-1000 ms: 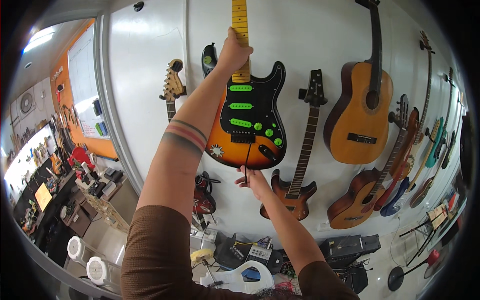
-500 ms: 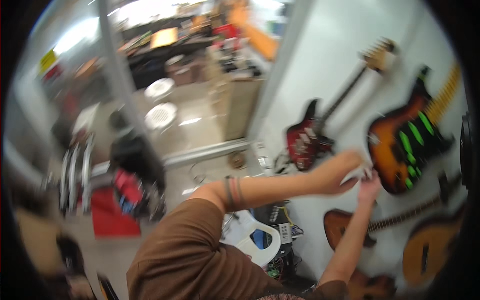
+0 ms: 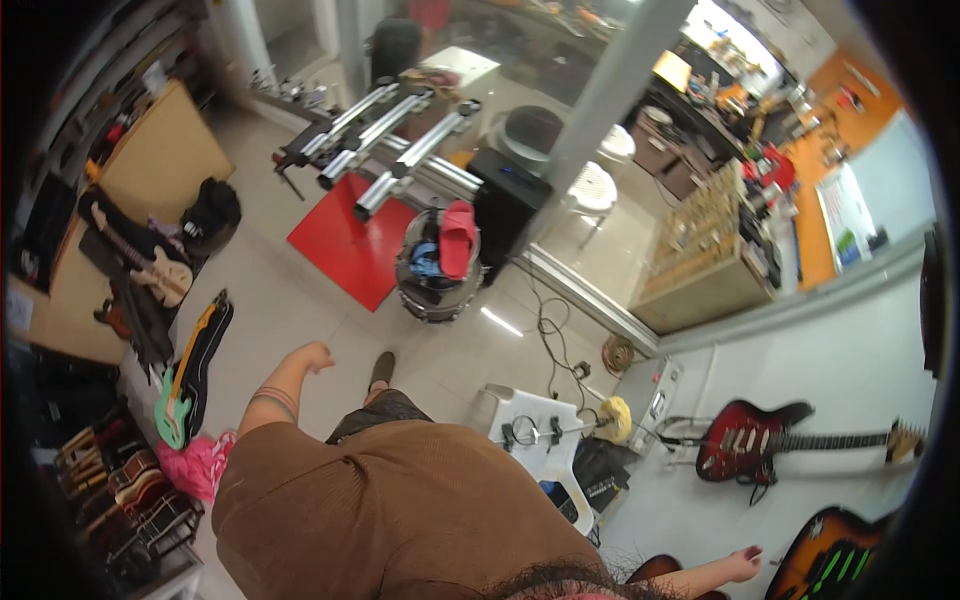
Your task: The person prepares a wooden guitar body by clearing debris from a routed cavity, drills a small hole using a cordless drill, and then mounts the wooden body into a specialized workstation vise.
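Note:
My left hand (image 3: 313, 357) hangs low on the left, out over the tiled floor. Its fingers are loosely curled and nothing shows in them. My right hand (image 3: 743, 563) is at the lower right, close to the body of a sunburst electric guitar (image 3: 800, 555) with black and bright green markings. A gap separates the fingers from that guitar. They are curled together, and I cannot make out what is in them, if anything. Above hangs a dark red electric guitar (image 3: 728, 440) on the white wall.
A white plastic chair (image 3: 535, 435) stands beside me, with a yellow round thing (image 3: 615, 420) by it. Cables (image 3: 550, 345) lie on the floor. Farther off are a red mat (image 3: 350, 250), silver metal rails (image 3: 430, 145) and a drum-like container (image 3: 425, 290). A mint green guitar (image 3: 175, 410) lies left.
My hands, together by the sunburst guitar before, are now apart. The left has swung far to the left; the right stays near the guitar. My view has turned left.

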Demonstrator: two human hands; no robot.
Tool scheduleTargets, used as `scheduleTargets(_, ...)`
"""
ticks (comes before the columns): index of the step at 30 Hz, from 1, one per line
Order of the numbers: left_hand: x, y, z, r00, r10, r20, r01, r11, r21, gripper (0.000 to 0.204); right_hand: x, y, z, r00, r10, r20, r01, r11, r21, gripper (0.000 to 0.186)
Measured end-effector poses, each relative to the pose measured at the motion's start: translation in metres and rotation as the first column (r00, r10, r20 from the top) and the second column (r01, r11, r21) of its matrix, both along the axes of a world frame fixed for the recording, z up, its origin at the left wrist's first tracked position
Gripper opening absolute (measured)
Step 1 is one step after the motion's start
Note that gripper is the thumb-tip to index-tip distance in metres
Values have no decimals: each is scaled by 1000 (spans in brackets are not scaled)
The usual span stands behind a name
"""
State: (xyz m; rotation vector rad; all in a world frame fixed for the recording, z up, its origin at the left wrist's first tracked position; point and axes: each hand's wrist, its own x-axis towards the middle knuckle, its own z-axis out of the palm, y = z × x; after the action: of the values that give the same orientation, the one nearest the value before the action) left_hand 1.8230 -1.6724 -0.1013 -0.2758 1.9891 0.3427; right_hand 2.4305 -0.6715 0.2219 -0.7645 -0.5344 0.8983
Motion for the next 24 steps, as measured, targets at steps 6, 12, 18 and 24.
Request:
scheduleTargets(6, -16, -114, -93, 930, -111, -351, 191, 961, 202, 57, -278, -190, -164, 834, 153, 530, -94, 986, -137, 10)
scheduleTargets(12, -111, -172, -96, 947, 274, -165, -174, 874, 454, 51, -626, -566, -217, -99, 963, 251, -707, 110, -699, 46)
scheduleTargets(18, -214, -239, -74, 595, 564, -573, -332, 821, 464, 38, -780, -740, -108, -733, 171, 659, -680, -230, -696, 19)
scheduleTargets(24, -346, -222, 18, 152, 695, -702, -218, 717, 662, 20, -855, -791, -78, -688, 177, 703, -712, -348, -610, 17)
